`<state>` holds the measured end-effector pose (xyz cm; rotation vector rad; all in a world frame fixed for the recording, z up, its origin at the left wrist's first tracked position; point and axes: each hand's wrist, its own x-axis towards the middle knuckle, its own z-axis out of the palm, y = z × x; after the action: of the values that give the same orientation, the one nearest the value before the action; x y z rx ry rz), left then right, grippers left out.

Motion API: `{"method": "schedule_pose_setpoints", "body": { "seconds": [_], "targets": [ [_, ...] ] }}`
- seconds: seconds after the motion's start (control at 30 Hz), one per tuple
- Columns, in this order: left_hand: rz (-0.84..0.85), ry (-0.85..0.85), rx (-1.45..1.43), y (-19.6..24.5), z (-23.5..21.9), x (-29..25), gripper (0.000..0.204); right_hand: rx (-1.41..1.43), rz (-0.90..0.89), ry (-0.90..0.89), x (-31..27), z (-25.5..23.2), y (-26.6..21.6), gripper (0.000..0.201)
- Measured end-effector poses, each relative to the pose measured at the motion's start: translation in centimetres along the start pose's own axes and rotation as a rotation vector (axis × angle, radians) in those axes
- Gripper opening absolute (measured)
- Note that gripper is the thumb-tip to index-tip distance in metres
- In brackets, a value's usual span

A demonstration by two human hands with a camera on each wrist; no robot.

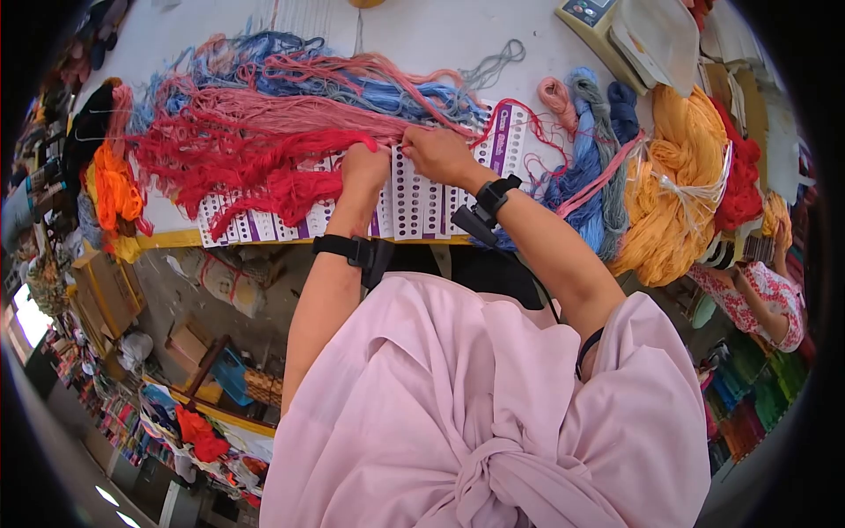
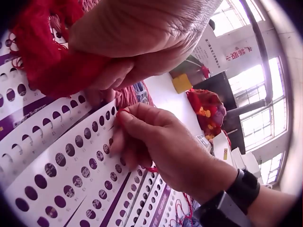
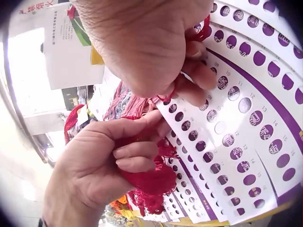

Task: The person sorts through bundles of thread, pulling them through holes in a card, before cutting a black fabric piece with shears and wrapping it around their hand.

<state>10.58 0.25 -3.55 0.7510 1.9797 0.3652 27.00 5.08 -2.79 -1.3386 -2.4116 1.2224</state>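
Note:
My left hand (image 1: pixel 363 170) grips a hank of red thread (image 3: pixel 154 182), its fingers curled round the strands beside the upper end of a white punched card (image 1: pixel 409 198). Beside it, my right hand (image 1: pixel 437 157) pinches a red strand between thumb and fingertip, right at the card's edge in the left wrist view. The card has rows of round holes with purple showing through, numbered in the right wrist view. More such cards lie overlapped on both sides, some partly under the red thread. Pink thread (image 1: pixel 290 119) spreads just behind the hands.
Blue thread (image 1: pixel 361 86) lies behind the pink. Blue and grey skeins (image 1: pixel 590 167) and a large yellow-orange hank (image 1: pixel 678 185) lie to the right. At the back right stands a scale (image 1: pixel 598 35). Orange thread (image 1: pixel 114 185) hangs at the left. Another person (image 1: pixel 757 304) is at the far right.

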Motion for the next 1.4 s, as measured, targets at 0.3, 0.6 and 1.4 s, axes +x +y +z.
{"method": "schedule_pose_setpoints", "body": {
  "seconds": [0.3, 0.6, 1.4],
  "targets": [
    [0.135, -0.142, -0.151, 0.0, -1.1, 0.3, 0.006, -0.100, 0.003, -0.088, 0.6, -0.6, -1.5, 0.017],
    [0.376, -0.024, 0.232, 0.5, -1.4, 0.2, 0.017, -0.063, -0.052, -0.132, 1.1, -0.3, -0.8, 0.015],
    [-0.108, -0.429, -0.819, 0.3, -5.2, -0.8, 0.014, 0.017, -0.038, -0.114, 0.3, -0.6, -0.4, 0.020]
  ]
}}
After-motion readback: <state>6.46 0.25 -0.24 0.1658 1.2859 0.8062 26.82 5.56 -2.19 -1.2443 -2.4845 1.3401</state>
